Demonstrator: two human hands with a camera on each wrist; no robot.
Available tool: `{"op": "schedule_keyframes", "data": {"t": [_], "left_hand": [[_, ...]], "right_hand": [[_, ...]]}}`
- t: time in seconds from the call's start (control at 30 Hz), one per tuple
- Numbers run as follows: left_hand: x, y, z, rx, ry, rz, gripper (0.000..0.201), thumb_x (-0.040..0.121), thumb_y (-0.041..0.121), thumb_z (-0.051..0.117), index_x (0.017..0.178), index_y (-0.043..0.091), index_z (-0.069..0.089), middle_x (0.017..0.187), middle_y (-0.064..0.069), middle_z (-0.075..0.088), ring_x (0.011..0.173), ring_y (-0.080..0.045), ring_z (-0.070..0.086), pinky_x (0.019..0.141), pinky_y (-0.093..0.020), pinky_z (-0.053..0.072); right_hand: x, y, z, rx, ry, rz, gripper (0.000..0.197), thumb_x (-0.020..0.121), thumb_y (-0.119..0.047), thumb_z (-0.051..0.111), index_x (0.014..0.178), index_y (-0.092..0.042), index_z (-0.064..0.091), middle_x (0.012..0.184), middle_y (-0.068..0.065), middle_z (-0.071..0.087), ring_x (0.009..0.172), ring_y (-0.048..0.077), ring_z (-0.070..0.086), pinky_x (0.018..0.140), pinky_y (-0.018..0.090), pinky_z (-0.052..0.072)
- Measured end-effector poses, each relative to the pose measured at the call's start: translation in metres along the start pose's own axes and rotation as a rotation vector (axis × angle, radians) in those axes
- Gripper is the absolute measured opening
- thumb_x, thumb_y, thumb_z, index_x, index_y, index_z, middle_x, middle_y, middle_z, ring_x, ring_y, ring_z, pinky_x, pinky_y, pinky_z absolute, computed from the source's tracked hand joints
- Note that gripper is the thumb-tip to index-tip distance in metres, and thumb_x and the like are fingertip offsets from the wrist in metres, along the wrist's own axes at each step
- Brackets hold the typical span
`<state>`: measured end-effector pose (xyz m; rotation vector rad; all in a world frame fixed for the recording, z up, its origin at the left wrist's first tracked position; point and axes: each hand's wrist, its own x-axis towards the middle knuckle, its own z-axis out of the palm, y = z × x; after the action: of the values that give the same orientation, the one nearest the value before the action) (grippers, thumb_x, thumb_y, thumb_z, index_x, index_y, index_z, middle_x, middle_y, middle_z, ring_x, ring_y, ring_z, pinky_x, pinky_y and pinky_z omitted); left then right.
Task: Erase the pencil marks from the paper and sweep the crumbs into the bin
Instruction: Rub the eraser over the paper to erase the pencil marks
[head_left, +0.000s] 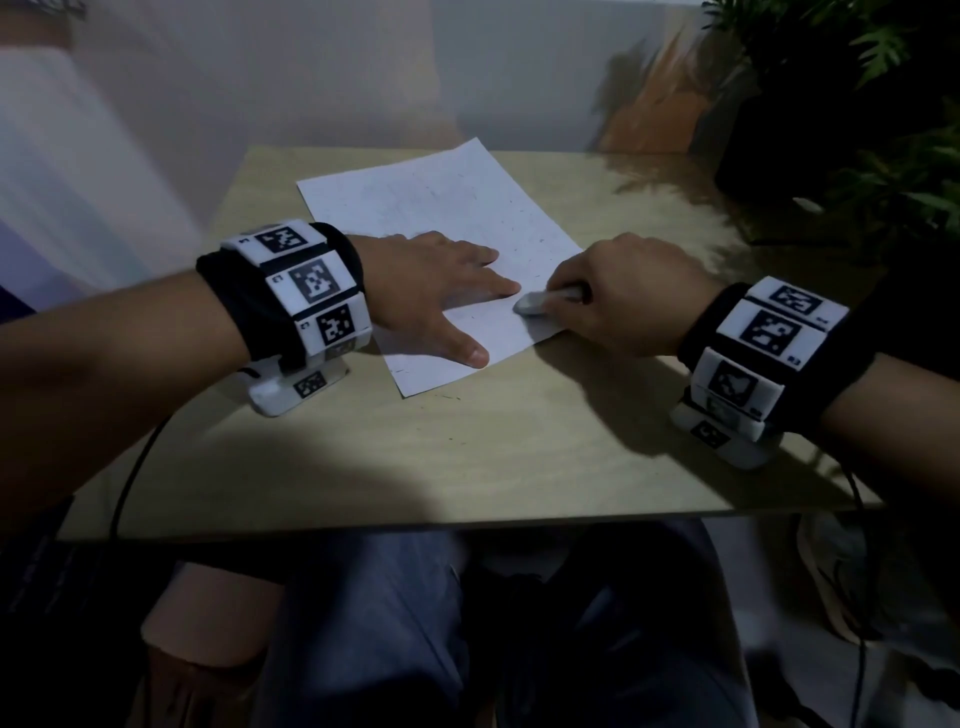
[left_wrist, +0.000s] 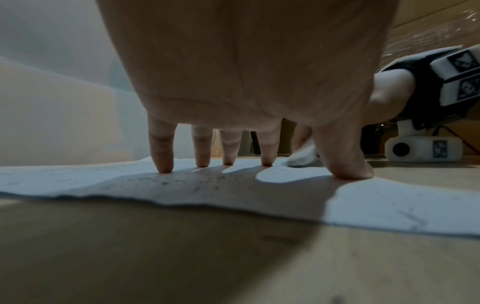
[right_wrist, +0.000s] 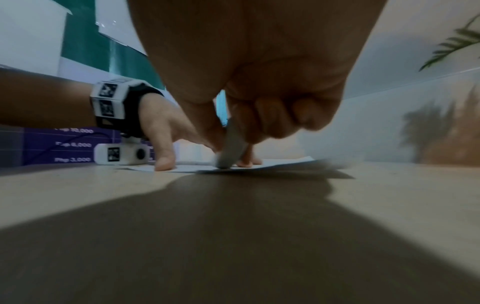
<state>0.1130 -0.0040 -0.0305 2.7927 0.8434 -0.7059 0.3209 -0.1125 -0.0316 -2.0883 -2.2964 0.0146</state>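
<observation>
A white sheet of paper (head_left: 431, 208) lies at an angle on the wooden table (head_left: 467, 447), speckled with small dark crumbs and faint marks. My left hand (head_left: 441, 291) lies spread on the sheet's near half, straight fingertips (left_wrist: 163, 166) pressing it flat. My right hand (head_left: 618, 296) grips a white eraser (head_left: 540, 304) in curled fingers, its tip touching the paper near the right edge, just beyond my left index finger. The eraser (right_wrist: 231, 150) appears blurred in the right wrist view, and the eraser (left_wrist: 302, 157) shows past my left thumb. No bin is in view.
A dark potted plant (head_left: 841, 119) stands at the table's back right corner. Black cables (head_left: 130, 478) hang from both wrist cameras over the table's front edge. My legs sit under the table. A wall runs behind the table.
</observation>
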Motion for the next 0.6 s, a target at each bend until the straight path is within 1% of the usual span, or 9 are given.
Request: {"op": "schedule_keyframes", "data": {"t": [0.03, 0.1, 0.17, 0.2, 0.27, 0.37, 0.43, 0.5, 0.6], "left_hand": [[0.0, 0.001, 0.0, 0.002, 0.005, 0.001, 0.099, 0.073, 0.088, 0.043, 0.156, 0.053, 0.004, 0.169, 0.013, -0.005, 0.156, -0.023, 0.002, 0.122, -0.058, 0.014], [-0.001, 0.001, 0.0, -0.007, 0.007, 0.004, 0.098, 0.073, 0.088, 0.043, 0.156, 0.053, 0.004, 0.169, 0.014, -0.006, 0.156, -0.022, 0.001, 0.123, -0.058, 0.014], [-0.001, 0.001, -0.001, -0.009, -0.006, 0.002, 0.103, 0.067, 0.091, 0.038, 0.156, 0.053, 0.004, 0.169, 0.014, -0.006, 0.156, -0.022, 0.0, 0.123, -0.058, 0.014], [-0.001, 0.001, -0.001, -0.008, -0.009, 0.0, 0.104, 0.066, 0.091, 0.038, 0.156, 0.053, 0.003, 0.169, 0.014, -0.007, 0.156, -0.022, 0.0, 0.123, -0.058, 0.014], [0.0, 0.001, -0.001, -0.002, -0.01, -0.001, 0.104, 0.066, 0.091, 0.038, 0.156, 0.053, 0.003, 0.169, 0.014, -0.007, 0.156, -0.022, 0.0, 0.122, -0.058, 0.014], [0.002, -0.001, 0.001, 0.01, 0.001, 0.006, 0.101, 0.07, 0.093, 0.038, 0.156, 0.053, 0.002, 0.169, 0.014, -0.007, 0.156, -0.024, 0.001, 0.122, -0.059, 0.015], [0.002, -0.001, 0.001, 0.011, 0.001, 0.005, 0.099, 0.072, 0.091, 0.039, 0.156, 0.052, 0.002, 0.169, 0.012, -0.007, 0.156, -0.025, 0.001, 0.123, -0.057, 0.014], [0.0, 0.001, 0.0, 0.009, -0.002, -0.001, 0.1, 0.072, 0.088, 0.04, 0.157, 0.051, 0.003, 0.169, 0.012, -0.007, 0.156, -0.023, -0.001, 0.123, -0.056, 0.012], [-0.004, 0.004, -0.002, -0.048, -0.013, 0.014, 0.097, 0.077, 0.083, 0.046, 0.158, 0.049, 0.004, 0.168, 0.016, -0.012, 0.155, -0.014, -0.009, 0.125, -0.051, 0.006]], "right_hand": [[-0.001, 0.0, 0.001, -0.059, 0.028, 0.013, 0.05, 0.093, -0.067, 0.041, 0.083, -0.025, 0.067, 0.08, 0.003, 0.066, 0.074, 0.03, 0.057, 0.06, 0.034, 0.042], [-0.007, -0.008, 0.002, -0.077, 0.041, -0.055, 0.045, 0.096, -0.059, 0.041, 0.083, -0.023, 0.065, 0.08, 0.003, 0.066, 0.074, 0.03, 0.056, 0.061, 0.034, 0.042], [-0.014, -0.013, 0.001, 0.026, -0.013, -0.152, 0.047, 0.095, -0.062, 0.043, 0.085, -0.023, 0.068, 0.075, -0.002, 0.065, 0.07, 0.023, 0.055, 0.063, 0.035, 0.047], [-0.016, -0.012, -0.001, 0.095, -0.056, -0.156, 0.051, 0.093, -0.067, 0.044, 0.087, -0.023, 0.069, 0.074, -0.003, 0.065, 0.069, 0.021, 0.055, 0.065, 0.035, 0.049], [-0.014, -0.001, -0.002, 0.135, -0.073, -0.085, 0.057, 0.089, -0.074, 0.045, 0.087, -0.023, 0.071, 0.074, -0.002, 0.065, 0.07, 0.021, 0.056, 0.067, 0.037, 0.05], [-0.011, 0.012, 0.001, -0.001, 0.02, 0.049, 0.055, 0.091, -0.069, 0.044, 0.079, -0.021, 0.068, 0.073, 0.002, 0.064, 0.069, 0.029, 0.057, 0.062, 0.036, 0.048], [-0.015, 0.009, 0.003, 0.003, 0.031, 0.003, 0.051, 0.093, -0.064, 0.044, 0.078, -0.02, 0.065, 0.07, 0.003, 0.063, 0.067, 0.029, 0.056, 0.061, 0.036, 0.048], [-0.02, 0.004, 0.003, 0.087, -0.008, -0.078, 0.053, 0.091, -0.069, 0.044, 0.081, -0.022, 0.066, 0.069, -0.001, 0.063, 0.067, 0.025, 0.055, 0.063, 0.036, 0.049], [-0.02, 0.012, 0.0, 0.104, 0.003, -0.016, 0.048, 0.09, -0.068, 0.046, 0.091, -0.027, 0.07, 0.08, -0.004, 0.068, 0.074, 0.023, 0.057, 0.065, 0.037, 0.048]]}}
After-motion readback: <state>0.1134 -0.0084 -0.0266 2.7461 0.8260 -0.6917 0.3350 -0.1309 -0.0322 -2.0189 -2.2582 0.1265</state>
